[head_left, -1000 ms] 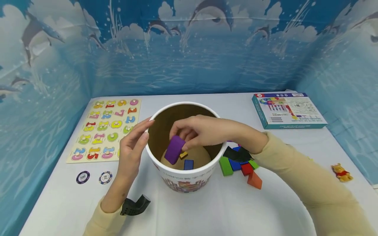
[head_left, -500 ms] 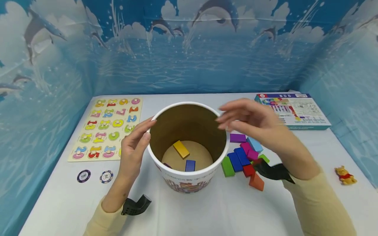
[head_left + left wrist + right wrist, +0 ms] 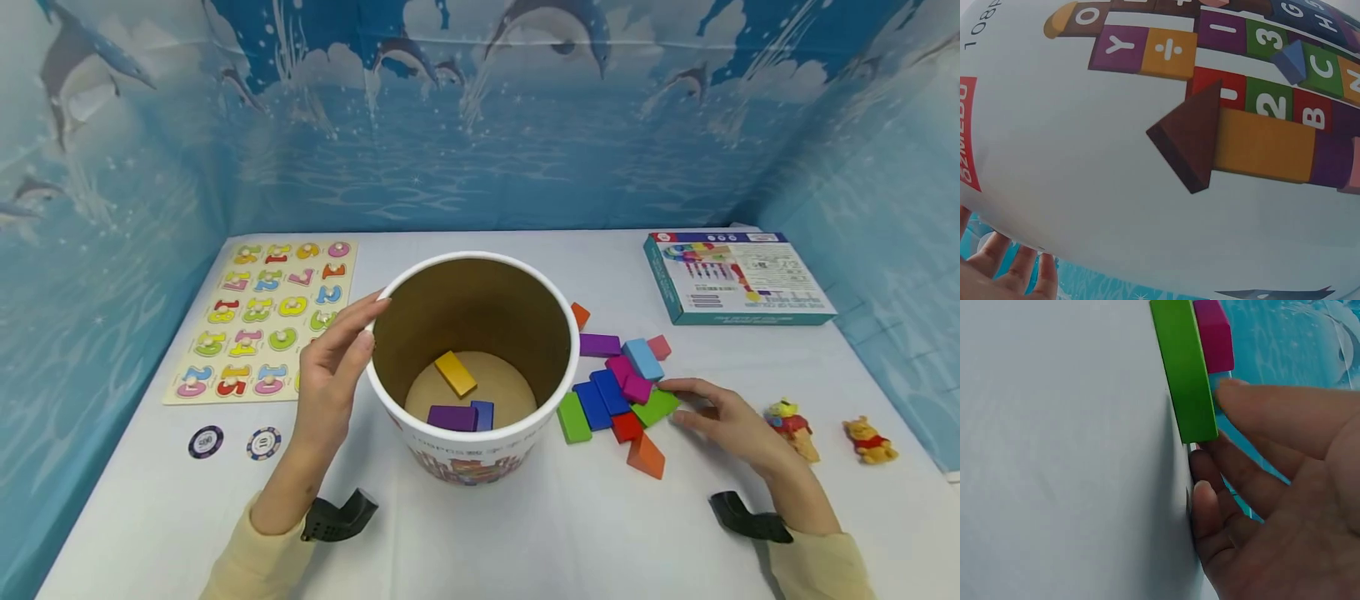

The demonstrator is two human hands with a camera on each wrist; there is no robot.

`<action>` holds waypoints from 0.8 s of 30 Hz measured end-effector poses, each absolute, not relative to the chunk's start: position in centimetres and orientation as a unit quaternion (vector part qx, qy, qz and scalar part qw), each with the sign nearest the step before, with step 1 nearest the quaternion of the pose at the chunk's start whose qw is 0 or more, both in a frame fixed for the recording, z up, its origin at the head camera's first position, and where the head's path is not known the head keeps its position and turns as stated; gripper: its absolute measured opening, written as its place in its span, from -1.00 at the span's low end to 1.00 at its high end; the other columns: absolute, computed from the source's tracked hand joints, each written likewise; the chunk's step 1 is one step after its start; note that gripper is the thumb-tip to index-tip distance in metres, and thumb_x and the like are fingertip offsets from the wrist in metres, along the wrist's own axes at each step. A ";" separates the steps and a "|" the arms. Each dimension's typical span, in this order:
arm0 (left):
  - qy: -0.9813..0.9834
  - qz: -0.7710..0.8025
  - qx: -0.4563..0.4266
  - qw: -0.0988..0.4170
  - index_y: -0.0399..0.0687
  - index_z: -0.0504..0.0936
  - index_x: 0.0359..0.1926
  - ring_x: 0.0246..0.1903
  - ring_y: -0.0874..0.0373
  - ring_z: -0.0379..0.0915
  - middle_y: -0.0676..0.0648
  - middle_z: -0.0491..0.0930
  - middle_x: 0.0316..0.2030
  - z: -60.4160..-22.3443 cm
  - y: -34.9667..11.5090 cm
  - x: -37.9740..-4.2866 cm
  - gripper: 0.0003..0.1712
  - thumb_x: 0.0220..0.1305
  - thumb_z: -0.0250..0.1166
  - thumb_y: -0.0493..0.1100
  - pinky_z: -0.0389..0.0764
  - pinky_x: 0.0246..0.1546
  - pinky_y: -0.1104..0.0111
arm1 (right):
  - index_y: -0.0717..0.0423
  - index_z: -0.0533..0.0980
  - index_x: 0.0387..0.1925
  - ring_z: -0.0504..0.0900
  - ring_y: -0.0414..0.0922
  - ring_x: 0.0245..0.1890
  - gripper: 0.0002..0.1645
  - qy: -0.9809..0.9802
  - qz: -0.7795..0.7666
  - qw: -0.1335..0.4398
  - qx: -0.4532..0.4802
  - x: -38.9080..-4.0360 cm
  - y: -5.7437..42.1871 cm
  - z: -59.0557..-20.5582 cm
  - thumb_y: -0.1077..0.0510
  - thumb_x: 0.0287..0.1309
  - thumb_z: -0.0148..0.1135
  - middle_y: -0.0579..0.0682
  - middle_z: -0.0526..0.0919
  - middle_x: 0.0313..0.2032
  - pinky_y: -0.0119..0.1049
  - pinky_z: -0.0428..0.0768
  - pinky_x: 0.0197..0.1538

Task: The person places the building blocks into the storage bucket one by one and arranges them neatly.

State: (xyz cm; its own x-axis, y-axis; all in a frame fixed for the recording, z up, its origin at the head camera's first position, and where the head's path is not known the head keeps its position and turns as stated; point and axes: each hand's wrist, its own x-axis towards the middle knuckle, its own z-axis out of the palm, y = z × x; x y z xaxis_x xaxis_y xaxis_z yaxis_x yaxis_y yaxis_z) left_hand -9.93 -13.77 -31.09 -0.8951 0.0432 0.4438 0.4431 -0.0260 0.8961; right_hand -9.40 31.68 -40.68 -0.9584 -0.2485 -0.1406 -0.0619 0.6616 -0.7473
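Note:
A white printed bucket stands in the middle of the table in the head view. Inside lie a yellow block, a purple block and a blue block. My left hand rests on the bucket's left side, fingers extended along the rim. The left wrist view shows its fingertips beside the printed wall. My right hand is at the end of a green block on the table, one finger beside it. In the right wrist view, the thumb shows a gap from the block.
Several coloured blocks lie around the green one, among them a light blue block and an orange block. A number board and two chips are left. A flat box and two bear figures are right.
The purple block has left my right hand and lies in the bucket. My right hand has moved out to the right, down to the green block. The left hand stays at the rim.

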 end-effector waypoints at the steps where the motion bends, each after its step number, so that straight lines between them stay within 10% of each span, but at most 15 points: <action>1: -0.682 -0.695 -0.178 0.144 -0.23 0.45 0.07 0.18 0.02 0.16 -0.12 0.36 0.13 -31.1 -13.8 -9.9 -0.61 0.22 -0.04 -0.30 0.30 0.12 0.24 | 0.04 0.30 0.15 0.21 -0.21 0.07 -0.48 0.905 -0.394 0.114 -0.110 -9.4 31.7 -41.0 0.08 0.14 0.10 0.12 0.30 0.12 -0.52 0.39 -0.08; 12: -0.676 -0.699 -0.185 0.144 -0.23 0.45 0.07 0.19 0.02 0.15 -0.11 0.36 0.13 -31.3 -13.9 -10.1 -0.61 0.22 -0.04 -0.29 0.25 0.15 0.19 | 0.06 0.40 -0.08 0.35 -0.10 -0.17 -0.53 0.943 -0.301 0.085 -0.112 -9.7 31.3 -40.2 0.07 -0.07 0.31 0.00 0.44 -0.16 -0.52 0.47 -0.25; 24: -0.674 -0.700 -0.183 0.148 -0.24 0.46 0.06 0.18 0.02 0.16 -0.12 0.36 0.13 -31.2 -13.8 -10.0 -0.61 0.22 -0.04 -0.29 0.26 0.14 0.20 | 0.36 0.29 0.03 0.54 -0.13 -0.21 -0.49 0.723 -0.621 0.060 -0.297 -11.0 25.2 -25.7 0.63 -0.01 -0.07 0.14 0.37 -0.07 -0.41 0.58 -0.24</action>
